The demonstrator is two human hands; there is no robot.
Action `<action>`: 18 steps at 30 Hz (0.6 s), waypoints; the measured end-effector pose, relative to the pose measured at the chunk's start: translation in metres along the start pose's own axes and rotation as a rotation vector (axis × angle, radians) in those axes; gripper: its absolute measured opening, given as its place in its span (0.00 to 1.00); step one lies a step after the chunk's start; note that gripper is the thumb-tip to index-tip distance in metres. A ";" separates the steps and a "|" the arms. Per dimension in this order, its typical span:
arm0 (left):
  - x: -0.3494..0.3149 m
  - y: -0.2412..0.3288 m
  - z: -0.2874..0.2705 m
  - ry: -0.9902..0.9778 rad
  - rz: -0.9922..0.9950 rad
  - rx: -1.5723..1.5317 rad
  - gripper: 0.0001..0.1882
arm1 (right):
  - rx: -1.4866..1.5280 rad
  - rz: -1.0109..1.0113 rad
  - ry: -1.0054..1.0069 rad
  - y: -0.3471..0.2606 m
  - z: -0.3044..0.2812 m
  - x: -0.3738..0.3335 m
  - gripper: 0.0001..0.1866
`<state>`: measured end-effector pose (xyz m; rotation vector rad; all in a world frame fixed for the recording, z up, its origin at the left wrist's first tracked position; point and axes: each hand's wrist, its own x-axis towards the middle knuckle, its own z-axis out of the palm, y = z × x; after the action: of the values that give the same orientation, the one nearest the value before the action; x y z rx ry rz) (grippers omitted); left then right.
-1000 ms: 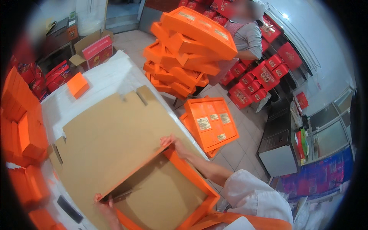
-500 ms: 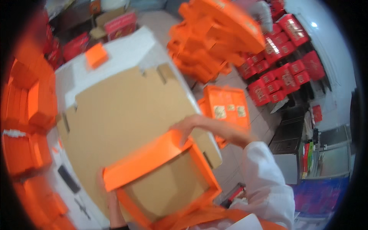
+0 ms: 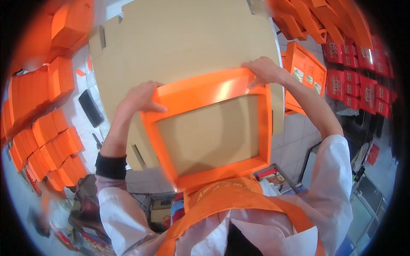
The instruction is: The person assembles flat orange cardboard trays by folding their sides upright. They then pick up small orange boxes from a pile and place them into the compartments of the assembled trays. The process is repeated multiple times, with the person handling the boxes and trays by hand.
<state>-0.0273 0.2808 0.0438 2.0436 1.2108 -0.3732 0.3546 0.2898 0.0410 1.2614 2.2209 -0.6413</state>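
An orange rectangular cardboard frame, open in its middle, is held at its two far corners. My left hand grips the far left corner, thumb over the top face. The far right corner is in my right hand, fingers bent over the edge. The frame's near side lies close against my orange apron. Through its opening shows the brown cardboard sheet that covers the table.
Left of the cardboard lie a black phone and stacks of folded orange boxes. Beyond the table's right edge are an orange box with labels and red boxes. A metal-framed rack stands at the near right.
My view has swung, bringing both forearms and my apron into the picture. The frame sits more level and higher in view, still held in both hands.
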 end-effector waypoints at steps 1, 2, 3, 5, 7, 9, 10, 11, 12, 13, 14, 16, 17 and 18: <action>0.006 0.004 0.000 0.021 -0.020 0.051 0.19 | -0.041 0.049 0.104 0.000 0.016 0.002 0.24; 0.010 0.006 0.003 0.034 -0.037 0.103 0.16 | -0.075 0.101 0.206 0.000 0.029 0.001 0.20; 0.010 0.004 0.016 0.150 -0.076 0.168 0.14 | -0.071 0.107 0.270 -0.001 0.034 0.000 0.18; 0.008 0.000 0.046 0.372 -0.147 0.301 0.09 | -0.056 0.124 0.392 -0.005 0.045 -0.005 0.16; 0.009 -0.006 0.054 0.455 -0.138 0.330 0.09 | 0.003 0.118 0.490 -0.008 0.052 -0.003 0.15; 0.010 -0.009 0.061 0.518 -0.124 0.359 0.10 | 0.025 0.100 0.547 -0.010 0.054 -0.004 0.17; 0.011 -0.012 0.065 0.535 -0.113 0.376 0.11 | 0.021 0.086 0.556 -0.012 0.053 -0.006 0.18; 0.010 -0.012 0.060 0.561 -0.102 0.400 0.12 | 0.015 0.072 0.574 -0.012 0.050 -0.005 0.19; 0.006 -0.010 0.058 0.587 -0.111 0.346 0.13 | -0.013 0.053 0.656 -0.012 0.049 -0.006 0.21; 0.003 -0.007 0.056 0.614 -0.120 0.292 0.14 | -0.041 0.034 0.738 -0.011 0.049 -0.009 0.23; 0.000 -0.004 0.054 0.644 -0.132 0.239 0.14 | -0.068 0.011 0.822 -0.010 0.050 -0.010 0.25; -0.011 -0.007 0.060 0.698 -0.280 -0.138 0.18 | 0.560 0.312 0.809 0.003 0.080 -0.014 0.27; -0.014 -0.010 0.066 0.726 -0.344 -0.333 0.19 | 0.870 0.458 0.769 0.007 0.091 -0.016 0.28; -0.017 -0.012 0.073 0.741 -0.403 -0.337 0.22 | 0.864 0.499 0.745 -0.001 0.092 -0.013 0.27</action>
<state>-0.0383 0.2213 -0.0027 1.6666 1.9786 0.4341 0.3773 0.2244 -0.0208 2.7466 1.9997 -1.1014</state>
